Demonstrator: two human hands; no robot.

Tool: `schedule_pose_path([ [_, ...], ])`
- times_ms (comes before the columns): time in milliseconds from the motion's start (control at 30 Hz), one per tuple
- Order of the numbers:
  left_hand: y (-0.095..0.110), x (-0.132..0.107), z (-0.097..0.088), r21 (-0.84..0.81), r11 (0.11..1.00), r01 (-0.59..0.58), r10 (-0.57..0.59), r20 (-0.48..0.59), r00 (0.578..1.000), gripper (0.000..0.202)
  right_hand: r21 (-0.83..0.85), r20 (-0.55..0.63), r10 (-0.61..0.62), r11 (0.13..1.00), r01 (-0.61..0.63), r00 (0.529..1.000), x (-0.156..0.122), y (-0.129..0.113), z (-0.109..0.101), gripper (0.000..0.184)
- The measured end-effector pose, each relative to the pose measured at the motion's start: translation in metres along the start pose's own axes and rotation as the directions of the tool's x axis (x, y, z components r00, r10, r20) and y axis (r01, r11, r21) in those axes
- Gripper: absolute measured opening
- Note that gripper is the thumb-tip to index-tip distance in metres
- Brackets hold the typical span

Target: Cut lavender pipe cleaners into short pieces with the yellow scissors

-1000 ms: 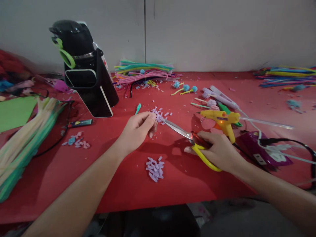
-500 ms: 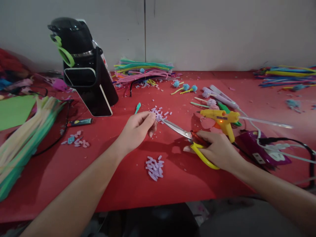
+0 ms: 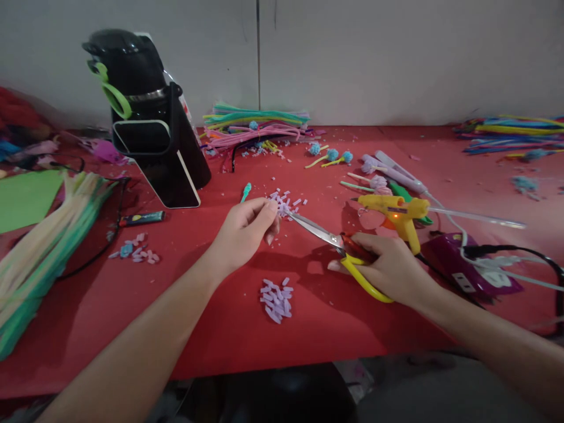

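Observation:
My right hand grips a pair of scissors with yellow and red handles, the blades pointing left toward my other hand. Thumb and fingers of my left hand are pinched together by the blade tips; whatever sits between them is too small to make out. Just beyond these fingertips lies a scatter of small lilac cut pieces. Closer to me is a second lilac heap of short cut pieces. A thin teal stem lies just behind my left hand.
A yellow glue gun with its light on stands near my right hand, beside a purple power strip. A black bottle in a holder rises at the left. Pipe cleaner bundles lie by the wall.
Both hands and the scissors stay almost exactly where they were. The view has shifted very slightly.

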State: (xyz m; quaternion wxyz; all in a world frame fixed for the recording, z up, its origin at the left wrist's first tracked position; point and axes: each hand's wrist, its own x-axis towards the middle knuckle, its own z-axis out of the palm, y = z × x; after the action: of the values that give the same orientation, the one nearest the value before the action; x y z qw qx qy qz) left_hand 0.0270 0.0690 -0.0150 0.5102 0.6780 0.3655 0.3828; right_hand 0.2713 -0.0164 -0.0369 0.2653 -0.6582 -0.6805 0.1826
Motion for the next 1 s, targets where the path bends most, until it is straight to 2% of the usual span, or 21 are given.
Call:
schedule_pose_path([
  [367,0.0016,0.0013,-0.0016,0.028,0.999,0.025,-0.024,-0.038,0.999,0.039,-0.018,-0.015,-0.027,0.999,0.027,1.0,-0.0011,0.0021,0.001,0.065],
  [1000,0.0014,0.0001,-0.0004,0.032,0.999,0.019,-0.019,-0.012,1.0,0.039,-0.006,-0.03,-0.007,1.0,0.007,1.0,-0.0004,0.0016,0.0019,0.065],
])
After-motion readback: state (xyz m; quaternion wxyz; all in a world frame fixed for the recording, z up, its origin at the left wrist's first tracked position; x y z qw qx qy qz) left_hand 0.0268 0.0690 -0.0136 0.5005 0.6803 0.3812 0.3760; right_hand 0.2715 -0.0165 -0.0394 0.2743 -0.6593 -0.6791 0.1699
